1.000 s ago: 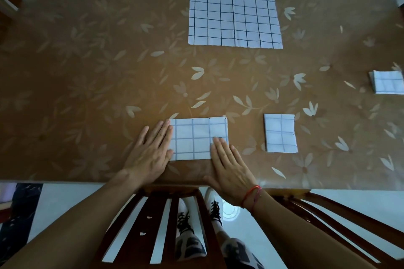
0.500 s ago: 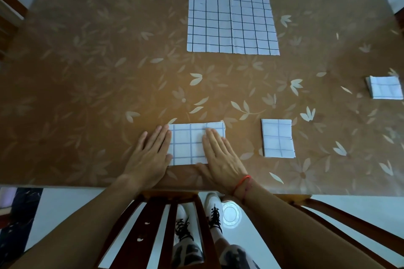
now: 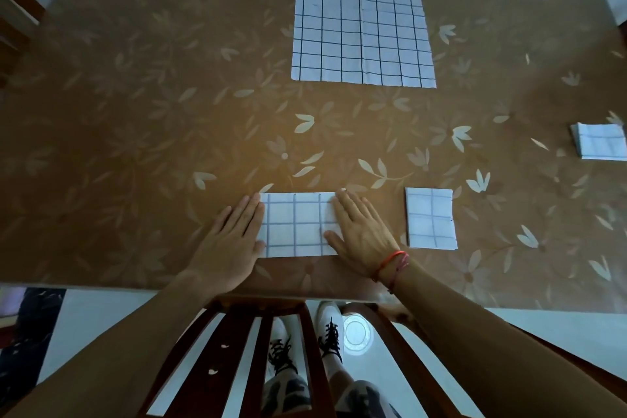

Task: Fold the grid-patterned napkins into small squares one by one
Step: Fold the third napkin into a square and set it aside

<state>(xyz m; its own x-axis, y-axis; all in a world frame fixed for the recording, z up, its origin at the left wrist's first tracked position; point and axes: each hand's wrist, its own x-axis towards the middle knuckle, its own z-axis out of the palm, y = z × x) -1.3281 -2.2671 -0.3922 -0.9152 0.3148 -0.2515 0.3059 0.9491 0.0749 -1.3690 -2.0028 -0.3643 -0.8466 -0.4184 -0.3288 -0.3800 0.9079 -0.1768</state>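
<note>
Left hand (image 3: 234, 241) and right hand (image 3: 363, 234), fingers flat and released, press one smooth white grid-lined napkin rectangle (image 3: 295, 224). Rightward lie a near folded square (image 3: 430, 218) and a far folded square (image 3: 600, 141); beyond the fingertips, one creased unfolded napkin (image 3: 363, 17).

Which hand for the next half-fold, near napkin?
Left, likely: left hand sits at the left edge of the napkin, free to lift it; right hand lies flat over its right end, pinning it.

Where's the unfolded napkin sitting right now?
Head view: the unfolded napkin lies flat at the far edge of the table, near centre, straight beyond the half-folded napkin by the near edge.
</note>
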